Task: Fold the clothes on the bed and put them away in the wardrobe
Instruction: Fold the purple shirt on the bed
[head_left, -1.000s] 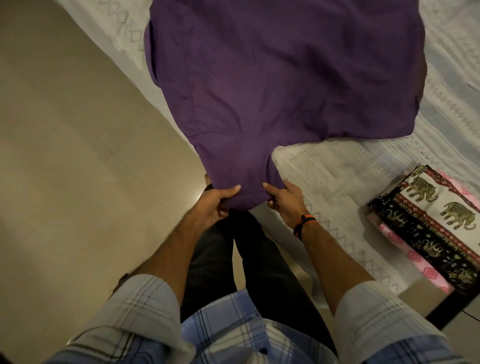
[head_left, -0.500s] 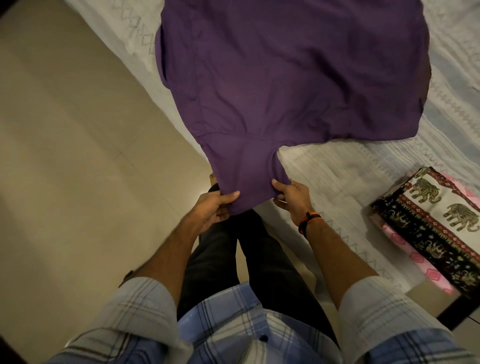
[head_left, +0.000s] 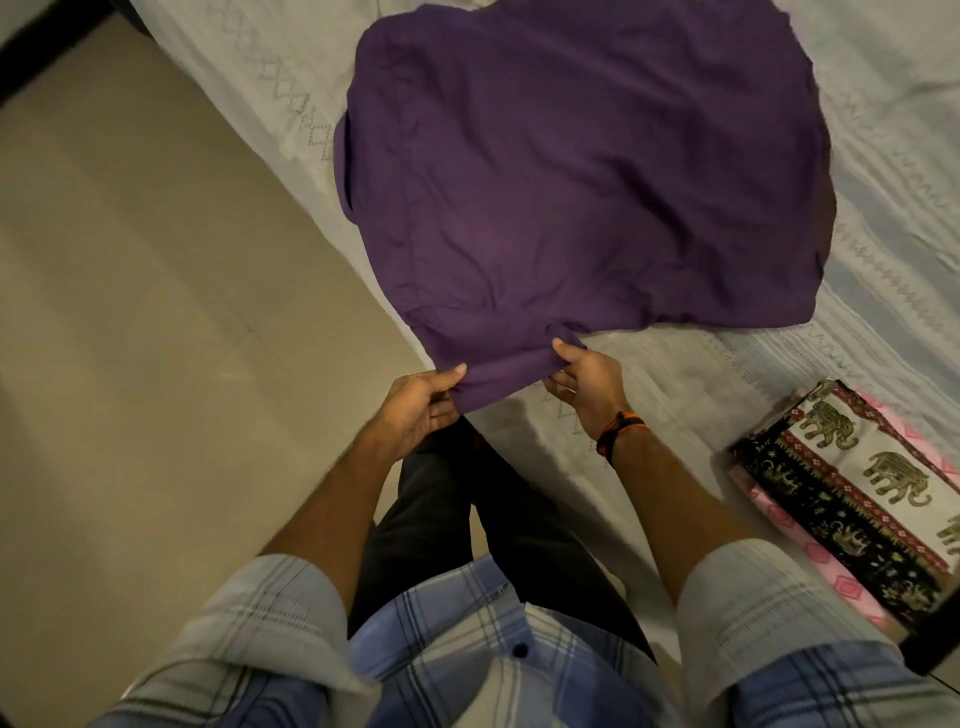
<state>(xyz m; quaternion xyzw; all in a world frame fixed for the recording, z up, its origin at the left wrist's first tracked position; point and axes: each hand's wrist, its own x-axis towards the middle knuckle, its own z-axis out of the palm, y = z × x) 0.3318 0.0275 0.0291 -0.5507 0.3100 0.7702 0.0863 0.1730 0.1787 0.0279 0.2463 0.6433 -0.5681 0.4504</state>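
A large purple garment lies spread on the bed, its near end hanging over the bed's edge toward me. My left hand pinches the left corner of that near end, thumb on top. My right hand, with a dark and orange band at the wrist, grips the right corner. Both hands hold the cloth just above the bed's near edge.
The bed has a pale grey-white cover with zigzag stitching. A folded stack with an elephant-print cloth on pink fabric sits at the right. Beige tiled floor lies to the left. My dark trousers stand against the bed.
Both hands have moved the near end of the purple garment forward, up onto the bed's edge. More of the bed beyond the garment has come into view.
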